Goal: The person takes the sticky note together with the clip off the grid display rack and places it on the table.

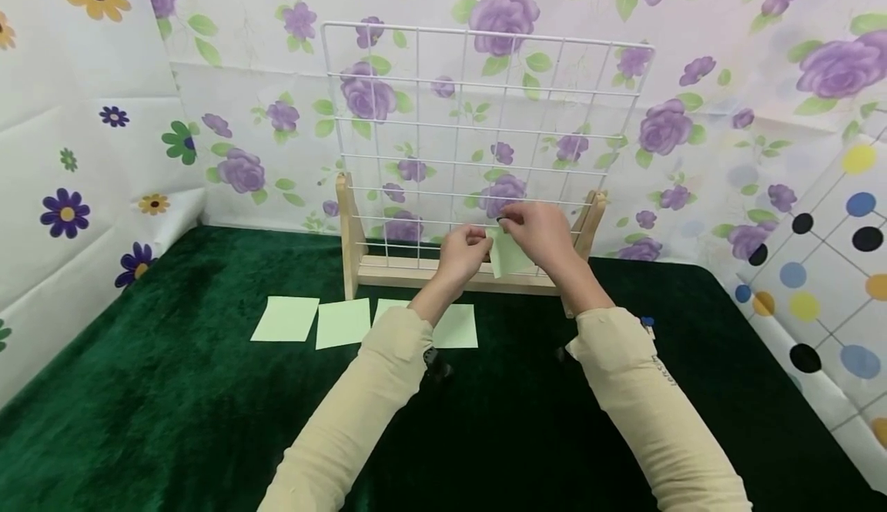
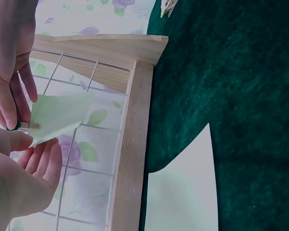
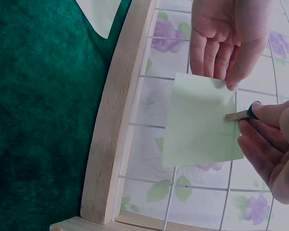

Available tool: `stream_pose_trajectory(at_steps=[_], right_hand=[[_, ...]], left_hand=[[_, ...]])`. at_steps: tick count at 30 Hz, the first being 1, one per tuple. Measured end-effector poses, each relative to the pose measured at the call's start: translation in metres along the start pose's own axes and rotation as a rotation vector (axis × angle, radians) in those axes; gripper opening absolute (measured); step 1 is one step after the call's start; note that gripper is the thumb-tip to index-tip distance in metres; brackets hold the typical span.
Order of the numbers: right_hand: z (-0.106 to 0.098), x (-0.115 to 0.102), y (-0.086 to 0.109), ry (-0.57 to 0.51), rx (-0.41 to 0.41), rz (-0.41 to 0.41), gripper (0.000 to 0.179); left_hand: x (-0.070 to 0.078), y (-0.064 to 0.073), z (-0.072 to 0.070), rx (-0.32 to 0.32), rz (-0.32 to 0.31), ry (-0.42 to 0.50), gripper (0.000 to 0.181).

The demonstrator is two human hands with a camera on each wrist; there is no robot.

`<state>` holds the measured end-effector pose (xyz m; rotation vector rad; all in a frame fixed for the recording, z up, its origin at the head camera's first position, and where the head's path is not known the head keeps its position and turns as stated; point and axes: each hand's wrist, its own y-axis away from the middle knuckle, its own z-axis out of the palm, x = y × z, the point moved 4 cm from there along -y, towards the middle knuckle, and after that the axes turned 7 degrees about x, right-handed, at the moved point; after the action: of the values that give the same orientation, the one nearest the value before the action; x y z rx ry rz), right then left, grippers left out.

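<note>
My left hand (image 1: 463, 252) pinches one corner of a pale green paper square (image 3: 197, 125) between thumb and fingers. The sheet hangs in front of the lower part of a white wire grid (image 1: 453, 123). My right hand (image 1: 540, 233) grips a small wooden clothespin (image 3: 238, 116) with a dark green piece on its handle end. In the right wrist view, the clothespin's tip overlaps the sheet's upper edge, near a grid wire. Both hands are close together, left hand at the corner, right hand at the edge beside it.
Several more pale green squares (image 1: 285, 319) lie in a row on the dark green cloth (image 1: 173, 404), left of centre. A wooden stand (image 1: 349, 242) holds the grid upright. Another clothespin with a blue piece (image 1: 647, 326) lies beyond the right forearm. Flowered sheeting hangs behind.
</note>
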<state>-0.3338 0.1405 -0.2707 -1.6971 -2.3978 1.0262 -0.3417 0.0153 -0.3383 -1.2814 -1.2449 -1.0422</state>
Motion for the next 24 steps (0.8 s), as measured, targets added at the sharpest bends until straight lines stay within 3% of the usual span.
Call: stream_pose_trajectory(at_steps=[4, 8, 15, 24], right_hand=[[0.003, 0.0, -0.001, 0.005, 0.024, -0.01, 0.018], [0.006, 0.002, -0.001, -0.061, 0.018, 0.022, 0.02], [0.008, 0.009, -0.001, -0.169, 0.005, 0.107, 0.024], [0.012, 0.013, -0.002, -0.16, 0.054, 0.134, 0.019]], left_hand=[[-0.001, -0.001, 0.0, 0.047, 0.029, -0.04, 0.02], [-0.002, -0.001, -0.001, 0.076, 0.046, -0.062, 0.018], [-0.002, -0.001, -0.004, 0.091, 0.047, -0.083, 0.019], [0.0, -0.001, -0.007, 0.098, 0.054, -0.109, 0.017]])
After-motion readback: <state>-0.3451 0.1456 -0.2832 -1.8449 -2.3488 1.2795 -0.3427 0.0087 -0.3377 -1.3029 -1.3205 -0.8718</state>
